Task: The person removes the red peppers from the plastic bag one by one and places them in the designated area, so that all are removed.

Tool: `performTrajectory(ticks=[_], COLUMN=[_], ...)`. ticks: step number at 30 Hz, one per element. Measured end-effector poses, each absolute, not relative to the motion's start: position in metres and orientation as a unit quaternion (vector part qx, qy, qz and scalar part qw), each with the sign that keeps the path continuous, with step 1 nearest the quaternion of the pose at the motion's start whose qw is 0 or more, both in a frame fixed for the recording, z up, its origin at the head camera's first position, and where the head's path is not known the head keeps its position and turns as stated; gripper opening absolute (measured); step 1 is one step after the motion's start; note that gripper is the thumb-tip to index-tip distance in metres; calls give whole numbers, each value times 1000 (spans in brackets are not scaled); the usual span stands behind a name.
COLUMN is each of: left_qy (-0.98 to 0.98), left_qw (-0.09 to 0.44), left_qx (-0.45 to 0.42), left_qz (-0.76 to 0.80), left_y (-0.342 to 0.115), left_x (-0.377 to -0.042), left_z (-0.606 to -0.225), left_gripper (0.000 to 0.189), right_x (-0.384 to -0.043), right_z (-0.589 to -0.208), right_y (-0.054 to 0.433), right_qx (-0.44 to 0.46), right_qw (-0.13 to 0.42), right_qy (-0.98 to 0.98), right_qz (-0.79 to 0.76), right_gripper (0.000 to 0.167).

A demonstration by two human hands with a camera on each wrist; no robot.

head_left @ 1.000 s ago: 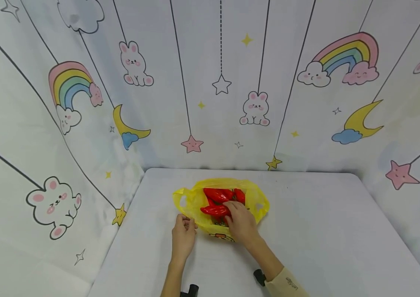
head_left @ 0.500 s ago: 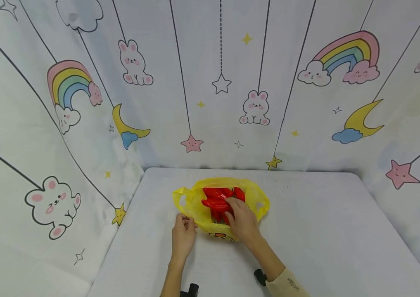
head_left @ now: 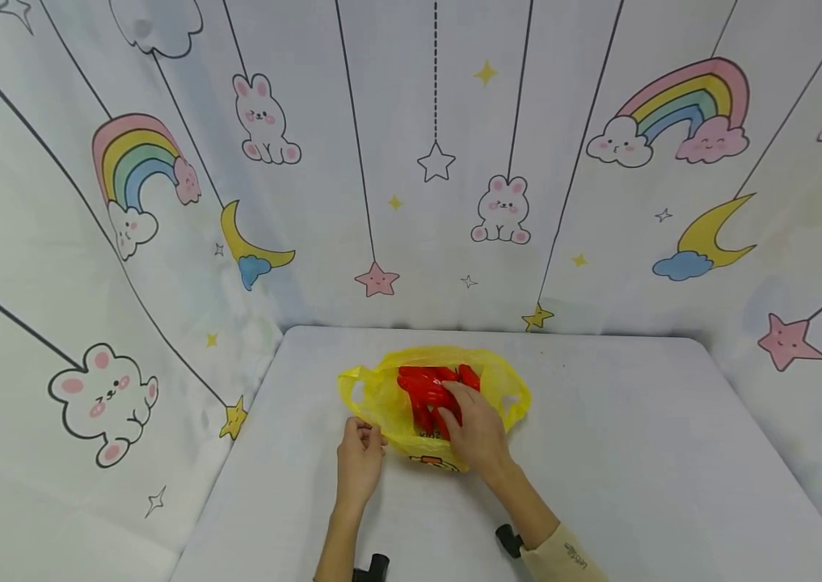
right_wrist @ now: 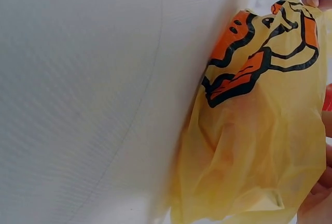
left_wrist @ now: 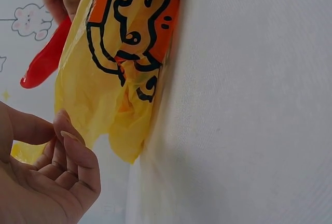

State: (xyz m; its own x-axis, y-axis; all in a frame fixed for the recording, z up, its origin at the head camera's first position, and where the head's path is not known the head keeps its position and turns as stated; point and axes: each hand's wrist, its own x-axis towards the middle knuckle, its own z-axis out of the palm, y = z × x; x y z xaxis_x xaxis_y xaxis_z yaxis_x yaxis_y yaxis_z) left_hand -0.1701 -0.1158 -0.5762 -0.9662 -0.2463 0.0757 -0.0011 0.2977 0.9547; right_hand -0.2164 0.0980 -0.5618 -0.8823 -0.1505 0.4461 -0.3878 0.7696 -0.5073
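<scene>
A yellow plastic carrier bag (head_left: 390, 432) lies on the white table with its mouth spread, and several shiny red peppers (head_left: 467, 375) show inside. My right hand (head_left: 479, 432) reaches over the bag's near right side and grips one red pepper (left_wrist: 45, 60), whose pointed end sticks out above the bag's edge in the left wrist view. With thumb and index finger, my left hand (head_left: 361, 457) pinches the near left edge of the bag. In the right wrist view, the bag's side hides most of the peppers and part of my right hand.
The white table (head_left: 621, 453) stretches out around the bag. Behind and beside it hangs a pale curtain (head_left: 425, 242) printed with rabbits, stars and rainbows. Black devices (head_left: 508, 540) sit at both wrists.
My right hand has raised and turned the gripped pepper slightly among the others, shifting it towards the bag's far side. My left hand has stayed at the bag's edge.
</scene>
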Motion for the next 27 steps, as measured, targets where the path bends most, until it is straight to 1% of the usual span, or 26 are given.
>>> performTrajectory(ticks=[7,14,27], left_qy=[-799,-798,-803], left_qw=[104,103,103], left_qx=[74,73,76], left_qz=[-588,-589,-582], left_y=[-116,-117,-116], left_x=[-170,-171,-171], left_z=[-576,-576,-577], left_gripper=[8,6,6], right_x=[-215,-215,-210], right_z=[-554,-548,-530], right_y=[97,98,103], right_qx=[143,151,138], right_qw=[209,226,231], right_qy=[-912,-902,-903], right_qz=[324,335,336], right_gripper=[55,54,52])
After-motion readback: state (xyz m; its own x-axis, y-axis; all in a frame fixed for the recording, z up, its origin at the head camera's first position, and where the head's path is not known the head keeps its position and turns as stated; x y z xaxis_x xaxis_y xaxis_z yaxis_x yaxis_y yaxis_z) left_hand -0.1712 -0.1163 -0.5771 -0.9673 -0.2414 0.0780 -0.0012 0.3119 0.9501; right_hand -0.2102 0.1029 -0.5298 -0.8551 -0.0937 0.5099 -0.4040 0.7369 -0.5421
